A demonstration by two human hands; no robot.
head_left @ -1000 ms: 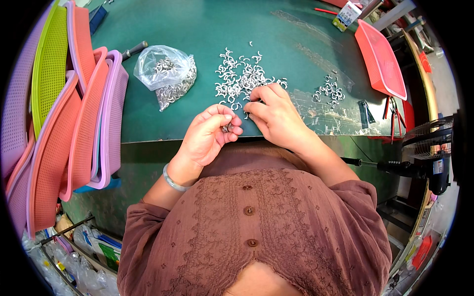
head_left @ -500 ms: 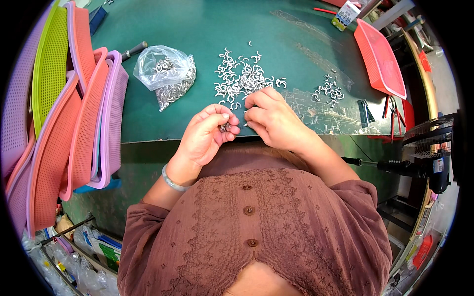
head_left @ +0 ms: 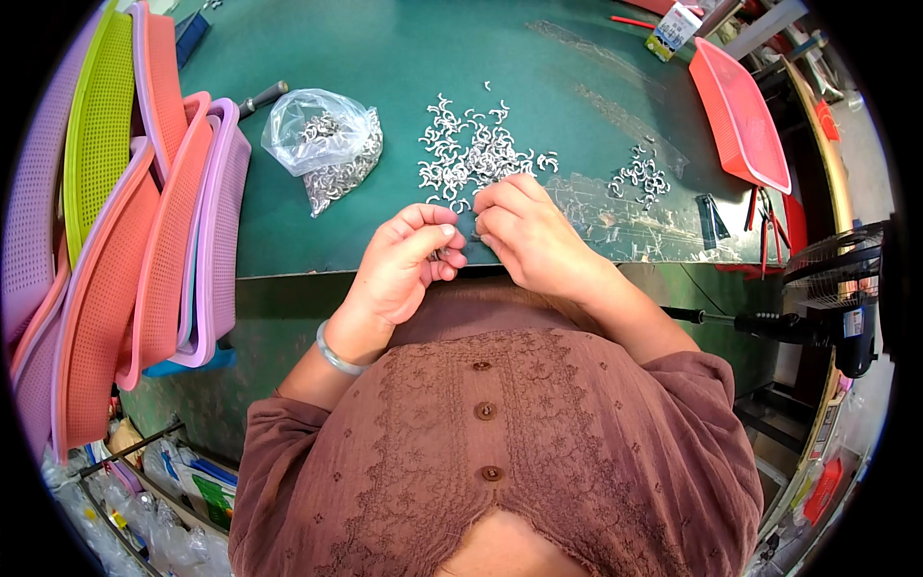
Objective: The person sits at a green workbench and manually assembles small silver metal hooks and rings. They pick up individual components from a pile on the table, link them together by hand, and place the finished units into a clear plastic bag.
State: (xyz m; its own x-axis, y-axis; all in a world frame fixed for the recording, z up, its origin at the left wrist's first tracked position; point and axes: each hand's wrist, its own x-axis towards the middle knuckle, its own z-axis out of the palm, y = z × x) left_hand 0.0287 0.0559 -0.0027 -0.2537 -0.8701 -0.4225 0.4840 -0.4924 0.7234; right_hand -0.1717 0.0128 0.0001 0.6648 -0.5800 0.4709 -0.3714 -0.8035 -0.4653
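Note:
Over the table's near edge my left hand [head_left: 402,264] is curled around a few small curved metal pieces [head_left: 438,254], which show partly between thumb and fingers. Close to its right, my right hand [head_left: 534,236] has its fingertips pressed together at the edge; anything between them is hidden. Just beyond both hands lies a loose pile of silvery curved metal pieces [head_left: 481,159]. A clear plastic bag [head_left: 322,135] filled with similar pieces rests left of the pile. To the right is a smaller scatter of these pieces [head_left: 642,178].
Pink, purple and green perforated baskets [head_left: 173,250] stand stacked on the left. A dark-handled tool [head_left: 261,98] lies behind the bag. A pink basket [head_left: 740,115], a carton [head_left: 673,31] and red-handled pliers [head_left: 766,226] are on the right, beside a fan [head_left: 835,274].
My right hand has shifted slightly left, bringing its fingertips nearer my left hand. My left fingers have moved slightly and cover more of the held pieces.

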